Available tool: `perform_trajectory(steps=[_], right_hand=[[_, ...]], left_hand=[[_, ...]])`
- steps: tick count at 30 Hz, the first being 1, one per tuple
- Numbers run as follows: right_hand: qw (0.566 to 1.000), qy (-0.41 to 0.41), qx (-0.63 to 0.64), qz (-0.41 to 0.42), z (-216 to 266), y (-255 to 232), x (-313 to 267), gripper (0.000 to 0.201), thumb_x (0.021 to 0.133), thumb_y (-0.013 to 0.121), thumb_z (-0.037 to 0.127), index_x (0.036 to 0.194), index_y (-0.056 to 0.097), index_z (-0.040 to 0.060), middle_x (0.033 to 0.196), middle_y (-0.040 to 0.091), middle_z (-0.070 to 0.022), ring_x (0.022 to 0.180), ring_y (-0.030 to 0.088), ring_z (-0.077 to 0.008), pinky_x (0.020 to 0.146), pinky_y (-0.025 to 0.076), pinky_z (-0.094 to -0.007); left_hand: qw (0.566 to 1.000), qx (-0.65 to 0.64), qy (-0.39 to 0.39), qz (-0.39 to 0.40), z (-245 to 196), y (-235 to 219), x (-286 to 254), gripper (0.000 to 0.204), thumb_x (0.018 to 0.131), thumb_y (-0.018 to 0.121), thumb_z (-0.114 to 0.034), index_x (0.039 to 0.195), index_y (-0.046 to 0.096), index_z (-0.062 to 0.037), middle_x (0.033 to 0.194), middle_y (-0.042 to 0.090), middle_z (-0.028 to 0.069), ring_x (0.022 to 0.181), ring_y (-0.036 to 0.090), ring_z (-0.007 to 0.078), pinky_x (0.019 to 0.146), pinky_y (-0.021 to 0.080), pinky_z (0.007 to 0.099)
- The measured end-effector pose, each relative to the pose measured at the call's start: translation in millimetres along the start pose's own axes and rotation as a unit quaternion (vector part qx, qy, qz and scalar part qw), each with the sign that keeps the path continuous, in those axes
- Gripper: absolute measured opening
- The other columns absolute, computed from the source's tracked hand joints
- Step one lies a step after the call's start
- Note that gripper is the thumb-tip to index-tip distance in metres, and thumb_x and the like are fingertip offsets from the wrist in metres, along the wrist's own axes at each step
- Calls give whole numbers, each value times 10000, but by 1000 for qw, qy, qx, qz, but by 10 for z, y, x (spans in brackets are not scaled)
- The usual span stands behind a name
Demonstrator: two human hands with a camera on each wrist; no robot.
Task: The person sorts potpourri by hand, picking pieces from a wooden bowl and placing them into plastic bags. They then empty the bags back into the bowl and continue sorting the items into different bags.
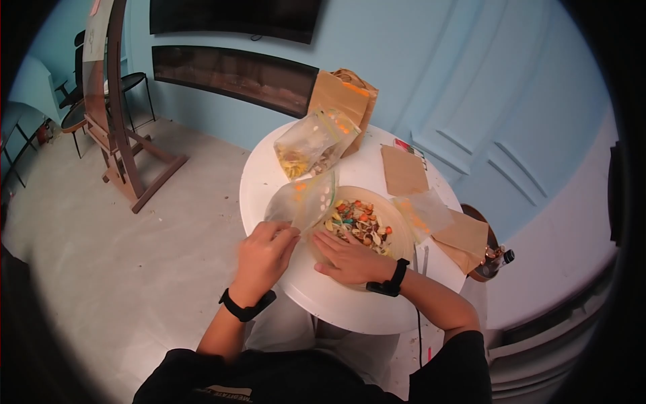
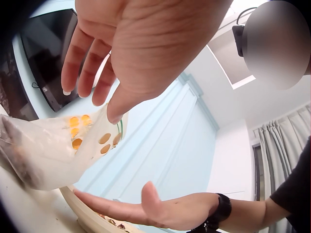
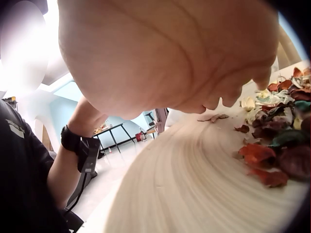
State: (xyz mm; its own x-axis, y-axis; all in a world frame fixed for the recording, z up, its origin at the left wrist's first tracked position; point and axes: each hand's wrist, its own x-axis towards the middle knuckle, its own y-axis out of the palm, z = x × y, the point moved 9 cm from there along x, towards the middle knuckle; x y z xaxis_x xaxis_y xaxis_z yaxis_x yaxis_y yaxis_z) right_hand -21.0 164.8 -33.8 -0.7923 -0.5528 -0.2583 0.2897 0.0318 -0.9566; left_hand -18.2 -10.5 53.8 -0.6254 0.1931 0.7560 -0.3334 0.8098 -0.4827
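Observation:
My left hand (image 1: 262, 256) pinches the edge of a frosted zip bag (image 1: 304, 202) between thumb and fingers, at the left of a round wooden dish (image 1: 398, 215). In the left wrist view the bag (image 2: 53, 155) slants down from the thumb, with darker contents in its lower end. Dried potpourri (image 1: 367, 225) in red, orange, cream and teal lies in the dish. My right hand (image 1: 348, 259) extends over the dish's near left side, fingers straight and pointing toward the bag. Seen from the right wrist, its palm is close above bare wood, beside the potpourri (image 3: 282, 131).
Other filled zip bags (image 1: 306, 145) and a brown paper bag (image 1: 343, 97) stand at the table's back. Flat brown paper (image 1: 404, 170), a flattened zip bag (image 1: 425, 214) and another paper piece (image 1: 463, 241) lie to the right. A wooden easel (image 1: 124, 148) stands on the floor at left.

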Motion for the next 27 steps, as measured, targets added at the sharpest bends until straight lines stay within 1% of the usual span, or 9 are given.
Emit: perform_trajectory(steps=[4, 7, 11, 14, 17, 18, 21, 22, 27], right_hand=[[997, 41, -29, 55, -164, 75, -112, 788, 1073, 312, 554, 1563, 248, -60, 1624, 277, -270, 1549, 192, -370, 1253, 130, -535], [993, 106, 16, 38, -458, 133, -354, 871, 1045, 248, 653, 1568, 276, -43, 1648, 246, -248, 1562, 147, -376, 1243, 124, -573], [977, 100, 154, -109, -747, -15, -736, 754, 1076, 374, 527, 1531, 338, -74, 1607, 308, -287, 1543, 190, -417, 1249, 187, -455], [947, 136, 168, -238, -680, -413, -1088, 576, 1069, 506, 384, 1405, 520, -84, 1468, 504, -298, 1437, 414, -417, 1175, 346, -423], [893, 181, 234, -338, -839, -611, -1360, 389, 1021, 625, 263, 1190, 673, -84, 1214, 691, -257, 1191, 640, -376, 1014, 492, -430], [855, 203, 265, -398, -975, -586, -1430, 240, 966, 705, 174, 1008, 735, -60, 955, 767, -164, 875, 731, -241, 817, 557, -352], [791, 217, 385, -424, -1134, -495, -1536, 254, 949, 735, 207, 988, 747, -43, 877, 770, -111, 789, 715, -137, 742, 549, -274], [789, 228, 378, -428, -1160, -478, -1554, 251, 939, 755, 226, 952, 750, -24, 805, 743, -52, 711, 645, -51, 654, 503, -211], [713, 231, 431, -502, -1202, -393, -1668, 280, 947, 754, 247, 816, 673, 13, 690, 615, 32, 602, 478, -21, 537, 370, -207]], left_hand=[[1000, 6, 12, 18, 6, 21, -47, 154, 807, 798, -101, 950, 744, -111, 950, 705, 38, 858, 679, 259, 688, 561, 376], [999, 5, 21, 30, 23, 16, -58, 134, 834, 766, -108, 959, 721, -112, 965, 689, 30, 877, 674, 262, 667, 561, 385], [999, 3, 30, 23, 75, 26, -14, 122, 839, 759, -106, 954, 720, -114, 958, 688, 34, 870, 670, 266, 662, 557, 391], [999, 8, 30, 16, 95, 17, 95, 119, 840, 752, -98, 953, 718, -114, 943, 697, 49, 849, 675, 272, 659, 553, 394], [1000, -4, 10, -7, 159, 25, 280, 104, 849, 745, -95, 947, 713, -108, 933, 717, 75, 810, 698, 276, 653, 551, 394], [1000, -12, -8, -15, 219, 26, 347, 95, 855, 741, -97, 945, 710, -102, 929, 724, 85, 794, 708, 277, 649, 550, 394], [999, 5, -31, -40, 389, -15, 589, 72, 876, 728, -99, 944, 705, -88, 914, 738, 112, 762, 732, 278, 637, 546, 389], [998, 19, -33, -51, 445, -62, 685, 66, 883, 723, -99, 944, 704, -83, 908, 741, 120, 755, 739, 277, 633, 545, 386], [994, 65, -29, -85, 635, -215, 1162, 87, 904, 692, -113, 969, 707, -58, 885, 741, 140, 755, 743, 291, 655, 550, 403]])
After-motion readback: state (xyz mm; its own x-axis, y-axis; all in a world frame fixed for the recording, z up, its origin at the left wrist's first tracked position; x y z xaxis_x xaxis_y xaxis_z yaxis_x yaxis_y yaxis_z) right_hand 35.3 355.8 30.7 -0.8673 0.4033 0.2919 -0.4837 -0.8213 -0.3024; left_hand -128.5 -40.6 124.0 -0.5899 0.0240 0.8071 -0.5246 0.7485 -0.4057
